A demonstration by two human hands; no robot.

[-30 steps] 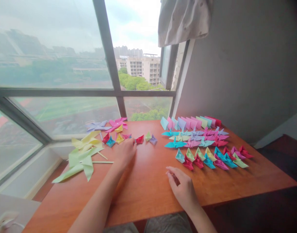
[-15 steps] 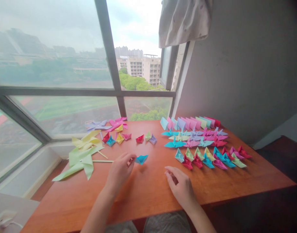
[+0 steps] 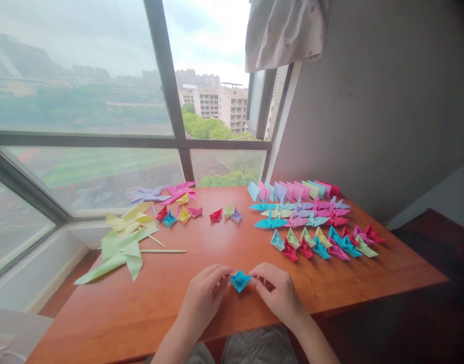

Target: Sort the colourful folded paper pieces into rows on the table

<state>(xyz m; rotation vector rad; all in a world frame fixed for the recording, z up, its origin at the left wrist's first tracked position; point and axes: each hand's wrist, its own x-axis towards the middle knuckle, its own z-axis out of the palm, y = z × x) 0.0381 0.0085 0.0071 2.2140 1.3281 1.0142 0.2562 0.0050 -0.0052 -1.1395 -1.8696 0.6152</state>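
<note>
A small blue folded paper piece (image 3: 240, 280) sits low over the near middle of the wooden table (image 3: 171, 303). My left hand (image 3: 203, 299) pinches its left side and my right hand (image 3: 278, 293) pinches its right side, fingers curled on both. Further back lie several small folded pieces: red (image 3: 216, 216), green (image 3: 228, 211), purple (image 3: 236, 217), and a cluster at the left (image 3: 177, 216).
Rows of coloured folded paper pieces (image 3: 315, 222) fill the right half of the table. Large paper pinwheels on sticks, green and yellow (image 3: 122, 242), purple (image 3: 145, 194) and pink (image 3: 182, 190), lie at the left by the window (image 3: 84, 101). A grey wall (image 3: 368, 101) stands right.
My left hand took the blue piece from the far cluster and drew it toward me. My right hand shifted left and now grips its other side.
</note>
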